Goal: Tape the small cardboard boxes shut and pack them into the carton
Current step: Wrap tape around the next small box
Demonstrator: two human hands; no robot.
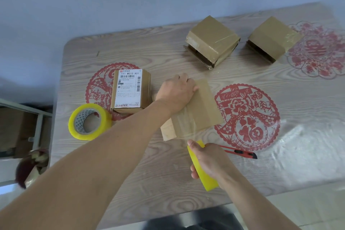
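On the tabletop [186, 183], the left hand [175, 93] presses flat on a small box [197, 115] at centre while the right hand [207, 160] grips a tape roll [203, 175]; the cardboard looks light, stiff, best held by its sides.

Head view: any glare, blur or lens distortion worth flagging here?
Head view: wide-angle bending curves the table edges; window glare washes the plastic cover at right; the feathery object at the left edge is blurred. The left hand, the box under it and the right hand gripping the tape roll stay sharp.
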